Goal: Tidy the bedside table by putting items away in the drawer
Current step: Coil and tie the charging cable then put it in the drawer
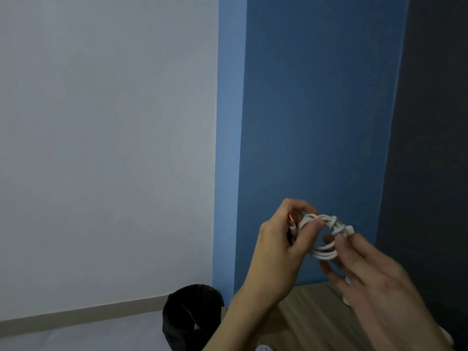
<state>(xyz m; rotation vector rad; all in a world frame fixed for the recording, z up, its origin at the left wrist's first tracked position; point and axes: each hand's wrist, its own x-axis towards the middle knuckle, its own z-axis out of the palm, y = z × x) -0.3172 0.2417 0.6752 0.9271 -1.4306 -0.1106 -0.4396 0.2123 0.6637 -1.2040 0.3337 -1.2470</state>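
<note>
You hold the coiled cable up in the air, between both hands.

Your left hand (283,247) pinches the white cable (325,250) at the coil's left edge, thumb in front and fingers curled behind, with an orange-tipped plug (367,219) poking up beside the fingers. Your right hand (374,282) meets the coil's right edge near the white end, but it is blurred, so you cannot tell whether it grips or only touches. The loop stands roughly upright, its wrapped turns across the top. The wooden tabletop (304,312) lies below it. No drawer is in view; the left hand has the surer hold for carrying the cable there.
</note>
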